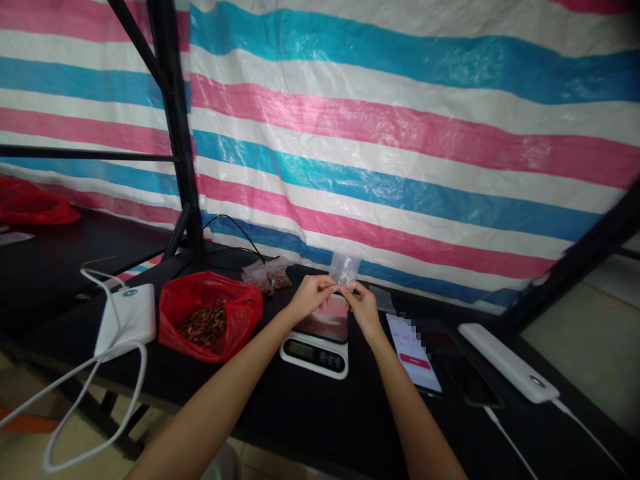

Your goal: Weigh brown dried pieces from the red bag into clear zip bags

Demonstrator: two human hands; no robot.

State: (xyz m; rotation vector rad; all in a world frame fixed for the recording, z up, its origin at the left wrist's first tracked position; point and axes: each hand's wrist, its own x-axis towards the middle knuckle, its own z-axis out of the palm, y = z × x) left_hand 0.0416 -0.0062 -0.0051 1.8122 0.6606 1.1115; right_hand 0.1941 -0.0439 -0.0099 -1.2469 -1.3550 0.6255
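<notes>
Our left hand (311, 293) and right hand (361, 301) each close a pinch grip on the small clear plastic bag (343, 269), held upright just above the kitchen scale (320, 337) at mid-counter. We judge the thin film could slip or crumple between our fingertips. The bag's contents and opening are hard to make out; the scale's display is unreadable, and the phone (414, 352) screen beside it is blurred.
</notes>
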